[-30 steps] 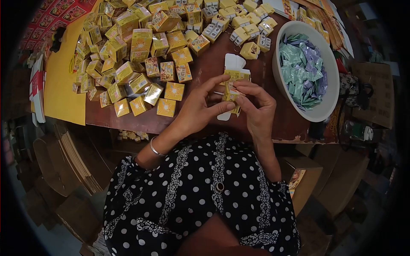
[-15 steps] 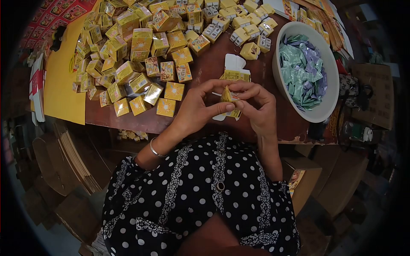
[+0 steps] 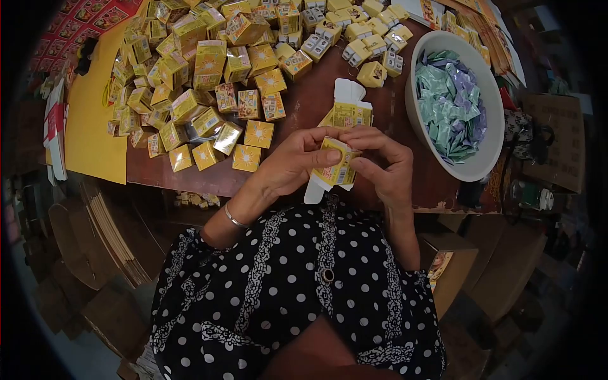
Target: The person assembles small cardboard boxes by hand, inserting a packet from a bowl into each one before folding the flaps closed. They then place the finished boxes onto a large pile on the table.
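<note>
A small yellow carton (image 3: pixel 342 173) with white flaps sticking out at its lower end is held up close to my body, above the table's front edge. My left hand (image 3: pixel 292 159) pinches its left side, thumb across the printed face. On the upper right edge, the fingers of my right hand (image 3: pixel 387 158) close around it, with the thumb beside the panel. Just behind my fingers lie unfolded yellow cartons (image 3: pixel 352 113) with white end flaps. The carton's back is hidden from me.
A heap of closed yellow boxes (image 3: pixel 209 63) covers the table's left. Farther back sit several small yellow-and-white pieces (image 3: pixel 372 75). At right stands a white bowl (image 3: pixel 498 120) of green and purple sachets (image 3: pixel 448 104). A yellow sheet (image 3: pixel 95 120) lies at far left.
The carton, earlier seen narrow and edge-on between my fingers, now shows its wide printed face and white flaps toward me. Both hands remain in nearly the same place.
</note>
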The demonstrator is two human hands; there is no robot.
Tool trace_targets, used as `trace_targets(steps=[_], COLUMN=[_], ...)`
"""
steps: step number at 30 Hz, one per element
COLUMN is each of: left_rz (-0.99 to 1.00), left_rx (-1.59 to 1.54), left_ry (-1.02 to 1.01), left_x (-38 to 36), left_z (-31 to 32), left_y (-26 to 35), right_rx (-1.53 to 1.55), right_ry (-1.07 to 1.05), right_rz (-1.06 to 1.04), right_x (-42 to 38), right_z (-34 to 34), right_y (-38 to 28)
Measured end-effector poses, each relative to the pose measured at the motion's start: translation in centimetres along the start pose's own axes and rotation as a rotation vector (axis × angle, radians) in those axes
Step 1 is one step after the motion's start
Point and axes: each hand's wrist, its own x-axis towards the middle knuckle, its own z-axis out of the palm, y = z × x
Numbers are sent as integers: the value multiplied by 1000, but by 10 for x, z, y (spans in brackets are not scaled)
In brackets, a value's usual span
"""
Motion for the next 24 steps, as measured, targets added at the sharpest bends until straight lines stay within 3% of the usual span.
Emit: trace_targets(steps=[7, 19, 24], left_rz=[41, 191, 267], left_rx=[-65, 232, 179], left_ry=[48, 139, 200], left_x=[-1, -1, 3], left_z=[9, 15, 14], left_y=[-9, -1, 1], right_rx=[27, -105, -624], right_ry=[-67, -113, -108], right_rz=[-85, -84, -193], right_x=[4, 3, 2], right_z=[1, -4, 4], right_y=[2, 1, -21])
